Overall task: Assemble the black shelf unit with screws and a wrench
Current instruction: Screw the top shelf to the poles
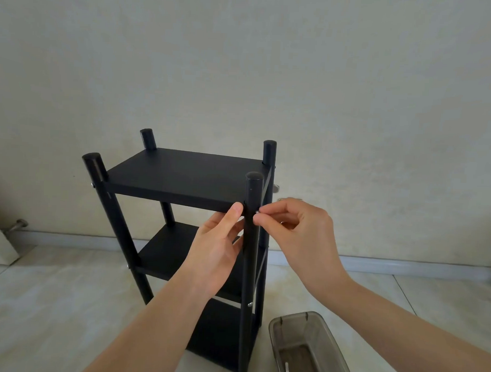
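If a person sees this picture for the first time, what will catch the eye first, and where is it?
The black shelf unit stands upright on the floor in the centre, against a pale wall. At its near right post, the right hand pinches a small silver screw at top-shelf level, while the left hand holds the shelf edge beside it. A grey plastic tray sits at lower right.

shelf unit (183, 175): matte black, boards and round posts alike
screw (256, 212): silver
bin (313, 352): translucent smoky grey
floor (53, 304): glossy cream tile, faint yellowish marbling
wall (243, 60): pale greenish-beige, finely mottled
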